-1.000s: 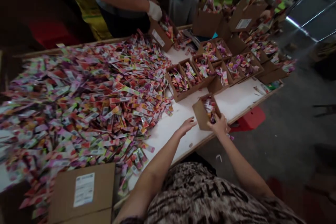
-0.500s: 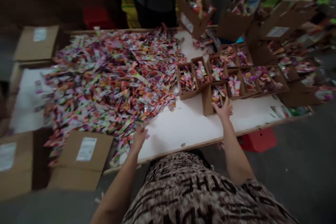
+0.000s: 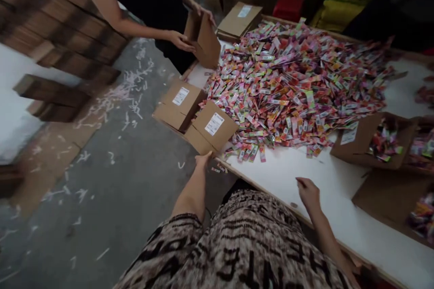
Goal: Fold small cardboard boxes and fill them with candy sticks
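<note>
My left hand [image 3: 203, 159] is at the near edge of a cardboard box [image 3: 210, 128] with a white label, its fingers closed on that edge and partly hidden. This box leans at the table's front left corner. My right hand [image 3: 309, 193] hovers over the white tabletop [image 3: 274, 167], fingers curled together, with nothing visible in them. Beyond my hands spreads a large heap of small colourful wrapped packets [image 3: 288, 86]. Right of the heap, an upright carton [image 3: 359, 140] holds more packets.
Another labelled box [image 3: 179, 104] sits beside mine. Across the corner, a person's hands [image 3: 183, 40] hold an open carton [image 3: 206, 43]. A flat-lying box [image 3: 240, 18] is at the back left. Stacked cartons [image 3: 61, 18] and white scraps [image 3: 125, 95] cover part of the floor.
The view has swung left. My left hand has gone from the heap's edge to the labelled box. My right hand has left the packet-filled carton and is now over the tabletop.
</note>
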{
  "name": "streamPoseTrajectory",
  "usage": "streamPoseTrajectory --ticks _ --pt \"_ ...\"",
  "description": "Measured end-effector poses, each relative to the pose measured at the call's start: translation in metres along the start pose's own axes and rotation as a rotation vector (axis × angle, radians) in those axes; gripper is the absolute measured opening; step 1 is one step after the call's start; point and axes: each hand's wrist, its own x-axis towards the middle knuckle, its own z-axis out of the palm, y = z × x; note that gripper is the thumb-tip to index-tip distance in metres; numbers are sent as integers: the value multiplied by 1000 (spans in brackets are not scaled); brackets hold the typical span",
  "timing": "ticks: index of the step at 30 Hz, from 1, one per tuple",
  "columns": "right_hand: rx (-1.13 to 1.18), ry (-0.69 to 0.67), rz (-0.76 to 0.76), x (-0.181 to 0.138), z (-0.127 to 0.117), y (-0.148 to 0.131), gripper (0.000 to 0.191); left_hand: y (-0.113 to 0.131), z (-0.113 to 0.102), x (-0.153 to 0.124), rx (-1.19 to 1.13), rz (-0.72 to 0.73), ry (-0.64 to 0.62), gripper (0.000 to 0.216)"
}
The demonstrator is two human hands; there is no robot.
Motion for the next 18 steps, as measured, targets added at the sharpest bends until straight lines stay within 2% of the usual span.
streamPoseTrajectory --ticks 2,4,7,9,11,12,13,15,18 --pt "11 -164 -149 28 41 -46 31 3 -8 11 -9 -69 -24 54" --pt "7 -264 -299 55 76 -96 29 11 -25 17 -21 -115 -67 47" --pt "21 -274 -437 90 116 -172 27 22 -69 16 -72 -107 -165 42" --pt "62 -207 -423 110 131 -213 31 28 -103 13 -99 -45 -260 45" --pt "125 -121 -331 127 136 -239 49 32 -129 11 -48 37 -363 54" --pt "179 -96 -271 132 133 -246 58 33 -136 12 15 76 -415 59" --pt "254 -96 -214 136 127 -248 63 35 -137 12 98 110 -463 61" --pt "437 -166 -131 133 106 -240 54 38 -122 13 262 173 -559 64" --pt "580 -225 -67 107 59 -200 36 46 -66 4 336 360 -625 71"
